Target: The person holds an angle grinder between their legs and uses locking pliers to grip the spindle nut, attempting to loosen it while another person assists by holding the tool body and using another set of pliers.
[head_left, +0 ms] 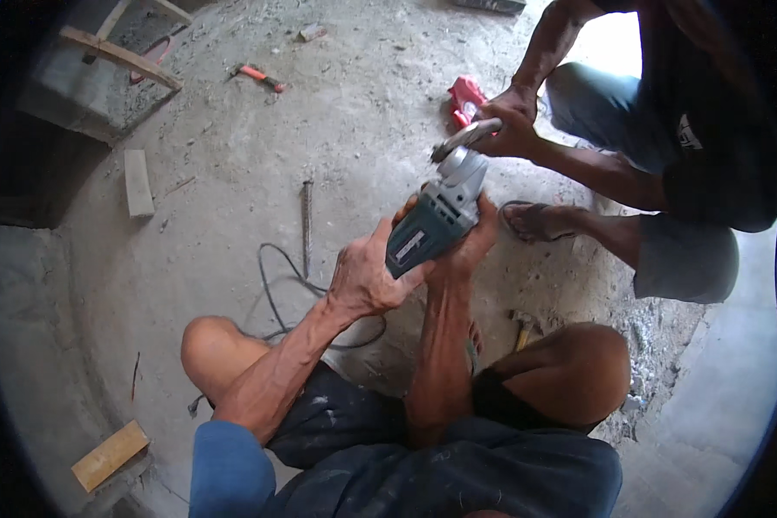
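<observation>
I hold a dark teal angle grinder with a silver gear head, tilted up toward the right. My left hand is closed on the rear end of its body. My right hand grips it higher up, just below the head, with part of the fingers hidden behind it. At the top of the grinder, a co-worker's hands hold a curved metal piece against or very near the head; I cannot tell exactly what it is. A black cable lies looped on the floor beneath me.
The co-worker squats at the right. On the dusty concrete floor lie an orange-handled hammer, a red item, a long drill bit, a second hammer and wood blocks. A step and wooden frame stand upper left.
</observation>
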`<act>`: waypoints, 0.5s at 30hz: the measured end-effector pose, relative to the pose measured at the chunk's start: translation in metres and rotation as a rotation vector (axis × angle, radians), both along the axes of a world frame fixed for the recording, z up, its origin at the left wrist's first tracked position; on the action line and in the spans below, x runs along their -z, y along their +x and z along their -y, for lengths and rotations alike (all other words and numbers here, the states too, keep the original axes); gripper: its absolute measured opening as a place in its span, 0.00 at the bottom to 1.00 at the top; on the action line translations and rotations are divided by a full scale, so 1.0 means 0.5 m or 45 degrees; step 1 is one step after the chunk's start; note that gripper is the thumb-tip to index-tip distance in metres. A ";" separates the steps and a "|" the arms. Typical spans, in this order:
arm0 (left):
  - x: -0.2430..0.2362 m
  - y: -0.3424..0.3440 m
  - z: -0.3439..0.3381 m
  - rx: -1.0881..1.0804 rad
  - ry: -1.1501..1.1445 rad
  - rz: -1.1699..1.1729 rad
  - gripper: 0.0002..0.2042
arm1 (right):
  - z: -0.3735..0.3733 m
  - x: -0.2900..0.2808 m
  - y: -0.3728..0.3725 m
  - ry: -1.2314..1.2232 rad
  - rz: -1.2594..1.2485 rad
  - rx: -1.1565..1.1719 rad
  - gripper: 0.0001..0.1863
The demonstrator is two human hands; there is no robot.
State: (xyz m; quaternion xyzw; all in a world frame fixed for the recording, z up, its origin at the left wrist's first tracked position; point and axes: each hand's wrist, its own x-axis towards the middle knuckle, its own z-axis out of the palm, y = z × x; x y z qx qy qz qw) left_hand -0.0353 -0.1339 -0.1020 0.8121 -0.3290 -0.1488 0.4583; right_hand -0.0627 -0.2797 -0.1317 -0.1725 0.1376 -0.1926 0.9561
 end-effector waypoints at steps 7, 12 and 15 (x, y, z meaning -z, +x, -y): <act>0.009 -0.008 0.022 -0.023 0.113 -0.027 0.33 | 0.017 0.010 -0.005 0.037 -0.001 -0.044 0.39; 0.010 -0.015 0.019 -0.060 0.057 0.003 0.34 | 0.008 0.015 -0.006 0.075 0.056 -0.067 0.39; 0.008 -0.012 0.015 -0.067 0.085 0.028 0.35 | 0.008 0.013 -0.003 0.086 0.084 -0.070 0.39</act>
